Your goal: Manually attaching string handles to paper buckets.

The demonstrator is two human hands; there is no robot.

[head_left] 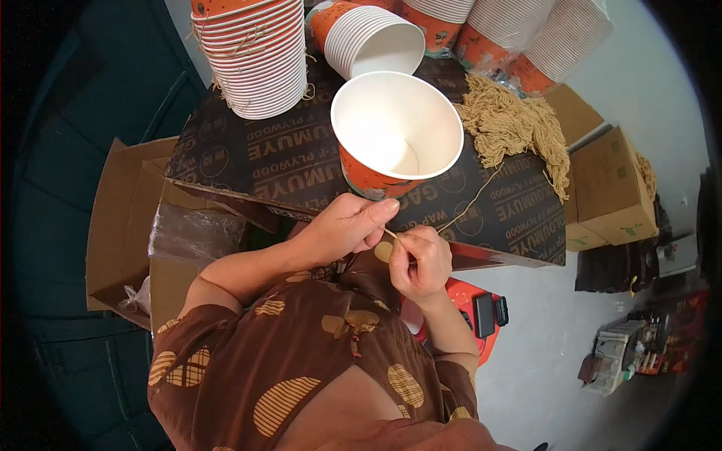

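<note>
Just off the near edge of the table, my left hand [352,224] and my right hand [423,260] are close together, both closed. Between their fingers runs a short taut length of tan cord [391,234], pinched by each hand. From the right hand a thin strand leads up and right toward a heap of tan cord [511,124] on the table. Right behind my left hand stands an orange paper bucket [398,124] with a white rim and inside, its mouth facing up. The cord ends inside my fingers are hidden.
A tall stack of orange-and-white buckets [259,71] stands at the far left of the dark printed plywood table [293,161]. Another nested stack [383,45] lies on its side, with more behind. Cardboard boxes [609,188] sit right; an open carton [124,218] is left. A phone [483,314] rests on a red stool.
</note>
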